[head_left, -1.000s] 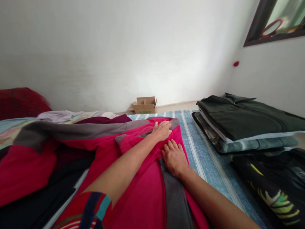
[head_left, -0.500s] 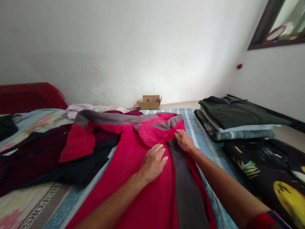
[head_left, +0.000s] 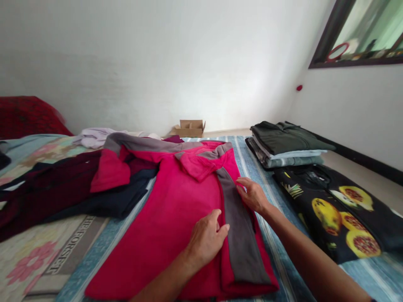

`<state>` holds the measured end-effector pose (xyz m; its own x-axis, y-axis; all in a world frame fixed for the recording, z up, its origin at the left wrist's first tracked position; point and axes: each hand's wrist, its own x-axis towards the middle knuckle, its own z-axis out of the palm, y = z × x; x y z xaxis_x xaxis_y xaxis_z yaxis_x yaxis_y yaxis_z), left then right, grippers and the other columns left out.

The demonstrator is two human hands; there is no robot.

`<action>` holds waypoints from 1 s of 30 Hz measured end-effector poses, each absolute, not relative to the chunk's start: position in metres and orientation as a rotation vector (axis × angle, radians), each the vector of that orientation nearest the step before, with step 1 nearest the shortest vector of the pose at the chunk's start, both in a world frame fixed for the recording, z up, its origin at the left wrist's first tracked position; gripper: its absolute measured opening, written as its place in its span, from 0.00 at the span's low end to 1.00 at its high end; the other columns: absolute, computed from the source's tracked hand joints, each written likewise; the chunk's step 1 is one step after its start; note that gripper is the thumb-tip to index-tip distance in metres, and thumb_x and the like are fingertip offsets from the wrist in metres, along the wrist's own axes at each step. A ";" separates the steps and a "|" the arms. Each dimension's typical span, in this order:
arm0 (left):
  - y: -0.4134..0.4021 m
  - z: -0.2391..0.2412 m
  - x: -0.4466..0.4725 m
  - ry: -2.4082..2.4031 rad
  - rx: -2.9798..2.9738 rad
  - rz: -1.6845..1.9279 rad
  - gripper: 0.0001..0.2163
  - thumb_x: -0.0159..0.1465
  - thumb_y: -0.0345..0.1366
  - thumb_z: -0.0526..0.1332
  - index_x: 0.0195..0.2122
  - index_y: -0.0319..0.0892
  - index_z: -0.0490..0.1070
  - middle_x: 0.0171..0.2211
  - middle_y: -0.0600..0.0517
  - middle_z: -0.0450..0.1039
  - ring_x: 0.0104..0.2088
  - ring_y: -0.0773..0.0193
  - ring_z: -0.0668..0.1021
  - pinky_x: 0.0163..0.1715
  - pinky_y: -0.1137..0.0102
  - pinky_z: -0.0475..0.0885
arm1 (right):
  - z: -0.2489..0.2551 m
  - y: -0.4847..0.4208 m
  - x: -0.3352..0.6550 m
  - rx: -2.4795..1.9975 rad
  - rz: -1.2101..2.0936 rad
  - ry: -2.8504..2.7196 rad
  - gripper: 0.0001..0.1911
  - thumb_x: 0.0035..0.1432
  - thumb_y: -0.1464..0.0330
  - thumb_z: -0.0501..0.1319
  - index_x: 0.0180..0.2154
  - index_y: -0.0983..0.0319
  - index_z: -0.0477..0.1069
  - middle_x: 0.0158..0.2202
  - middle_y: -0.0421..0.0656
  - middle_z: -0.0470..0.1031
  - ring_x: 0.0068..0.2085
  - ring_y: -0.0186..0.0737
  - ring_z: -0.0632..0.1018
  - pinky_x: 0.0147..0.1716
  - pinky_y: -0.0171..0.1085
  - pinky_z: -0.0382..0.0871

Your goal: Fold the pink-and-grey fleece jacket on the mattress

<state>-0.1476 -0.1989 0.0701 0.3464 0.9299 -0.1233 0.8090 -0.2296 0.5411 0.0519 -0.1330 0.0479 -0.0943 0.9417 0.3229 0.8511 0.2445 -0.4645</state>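
A crimson fleece jacket (head_left: 163, 226) with a grey front band (head_left: 241, 247) lies flat on a blue-striped bed sheet (head_left: 278, 272), its long axis running away from the person. The right hand (head_left: 253, 195) is nearer the collar (head_left: 198, 165), its fingers (head_left: 242, 186) bunched narrowly on the band's edge, any pinch impossible to tell; the left hand (head_left: 206, 241) rests beside the band, fingers (head_left: 220, 228) loosely curled, holding nothing.

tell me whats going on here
A person's left hand lies on a crimson fleece jacket spread out on a blue striped sheet, while their right hand touches the edge of its grey front band. To the right are a folded stack of clothes and a black fruit-print garment; dark clothes lie to the left.
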 end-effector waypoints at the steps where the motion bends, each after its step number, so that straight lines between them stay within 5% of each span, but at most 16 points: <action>1: -0.205 0.072 -0.147 1.519 2.070 0.274 0.18 0.61 0.40 0.55 0.50 0.37 0.66 0.32 0.47 0.75 0.34 0.60 0.76 0.35 0.70 0.67 | 0.047 -0.141 0.049 -1.606 0.218 -1.987 0.14 0.61 0.69 0.51 0.44 0.60 0.73 0.48 0.45 0.73 0.48 0.37 0.73 0.48 0.35 0.64; 13: -0.244 0.060 -0.149 1.509 1.878 0.292 0.30 0.55 0.40 0.59 0.60 0.37 0.57 0.31 0.49 0.75 0.35 0.59 0.76 0.37 0.69 0.65 | 0.035 -0.175 0.010 -1.777 0.100 -2.210 0.15 0.60 0.68 0.51 0.44 0.63 0.73 0.55 0.50 0.66 0.58 0.47 0.64 0.56 0.44 0.55; 21: -0.245 0.052 -0.152 1.461 1.645 0.467 0.25 0.53 0.31 0.58 0.54 0.38 0.62 0.22 0.58 0.67 0.26 0.66 0.71 0.28 0.74 0.63 | 0.035 -0.178 0.010 -1.802 0.121 -2.170 0.16 0.60 0.68 0.51 0.44 0.63 0.73 0.55 0.50 0.67 0.56 0.47 0.66 0.55 0.43 0.58; 30: -0.246 0.052 -0.157 1.487 1.740 0.414 0.23 0.53 0.31 0.59 0.51 0.38 0.64 0.23 0.56 0.68 0.27 0.64 0.71 0.29 0.72 0.63 | 0.034 -0.188 0.006 -1.815 0.107 -2.158 0.17 0.60 0.67 0.51 0.46 0.62 0.73 0.56 0.50 0.66 0.57 0.48 0.65 0.55 0.44 0.58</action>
<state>-0.1572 -0.2464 0.0520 0.2580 0.9356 -0.2412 0.6766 0.0032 0.7363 0.0058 -0.1875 0.0337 -0.1430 0.9708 0.1928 0.9471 0.1907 -0.2583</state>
